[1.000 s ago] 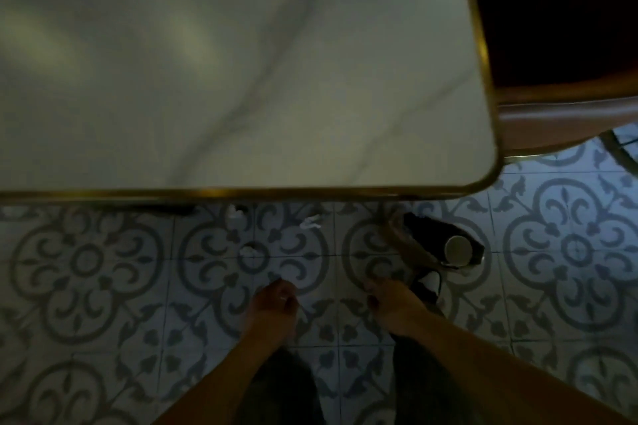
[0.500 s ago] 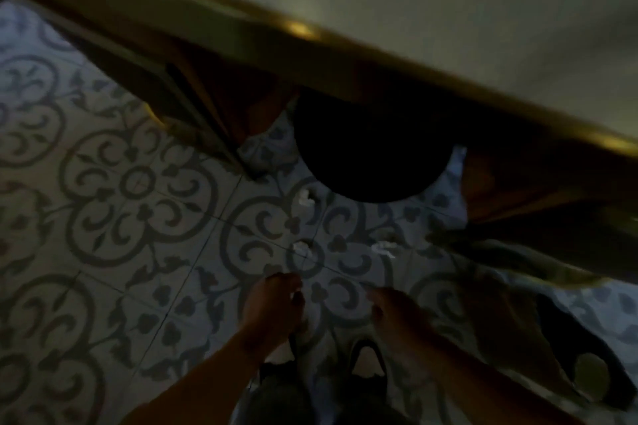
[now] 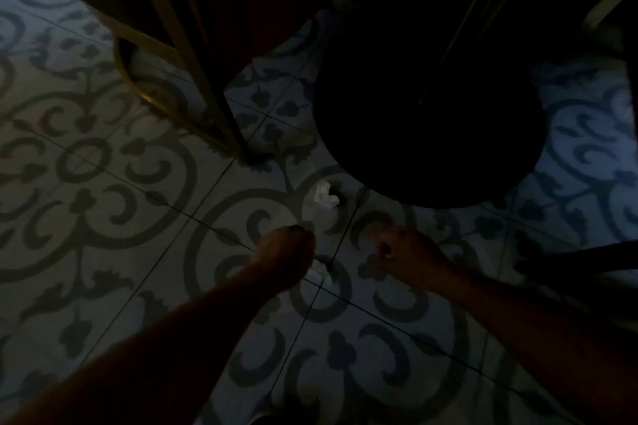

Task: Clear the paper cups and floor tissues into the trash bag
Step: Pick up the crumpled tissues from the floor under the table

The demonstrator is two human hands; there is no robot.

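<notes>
I am looking under the table in dim light. One crumpled white tissue lies on the patterned floor tiles, just in front of the black round table base. A second white tissue lies nearer me, partly hidden by my left hand. That hand hangs low over it with fingers curled in; whether it grips the tissue is unclear. My right hand hovers beside it, fingers curled, nothing clearly in it. No paper cup or trash bag is in view.
The black round table base fills the upper middle. Gold chair legs slant down at the upper left, ending close to the far tissue. A dark bar crosses the right edge.
My view has dropped from the marble tabletop to the floor under it. Both hands have come down close to the tissues. The bag and cup at the right have left the view.
</notes>
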